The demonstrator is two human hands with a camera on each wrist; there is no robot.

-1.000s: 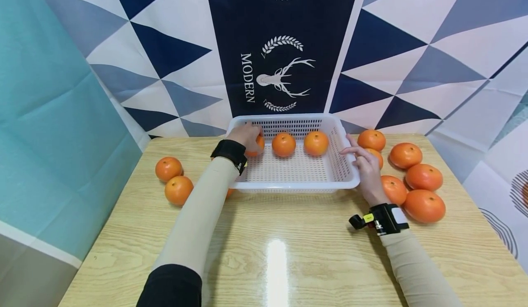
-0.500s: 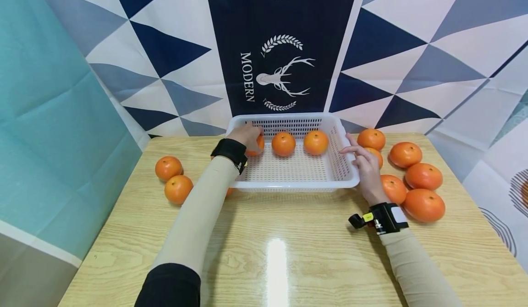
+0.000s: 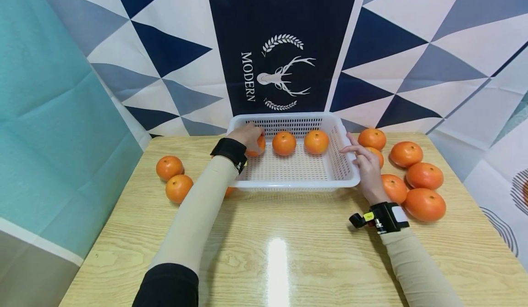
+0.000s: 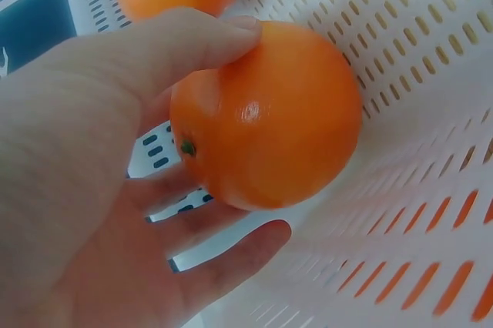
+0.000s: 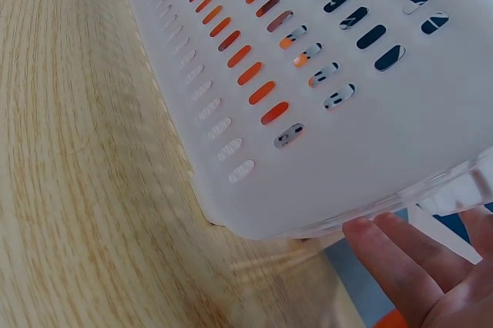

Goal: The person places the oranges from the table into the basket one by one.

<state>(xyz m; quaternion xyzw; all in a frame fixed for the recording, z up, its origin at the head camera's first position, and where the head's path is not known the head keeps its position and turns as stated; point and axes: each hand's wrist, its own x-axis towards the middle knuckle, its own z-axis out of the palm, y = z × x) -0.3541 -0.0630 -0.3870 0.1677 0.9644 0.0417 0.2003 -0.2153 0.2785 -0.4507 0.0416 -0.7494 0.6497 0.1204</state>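
Note:
A white perforated plastic basket [image 3: 293, 185] stands on the table. Inside its left end, my left hand [image 3: 246, 135] holds an orange [image 4: 285, 124], thumb on its upper side and fingers lower down. Part of this fruit is hidden behind the hand in the head view. A middle orange [image 3: 283, 143] and a right-hand orange [image 3: 316, 142] sit in a row beside it along the basket's back. At the basket's right end, my right hand [image 3: 368, 169] touches the rim with extended fingers; in the right wrist view its fingertips [image 5: 360, 234] lie against the end wall's outside.
Several loose oranges [image 3: 425, 175] lie right of the basket, beside my right hand. Two more oranges [image 3: 179, 189] are on the left, and another orange [image 3: 229, 191] shows partly behind my left forearm. A patterned cloth [image 3: 284, 46] hangs right behind the basket.

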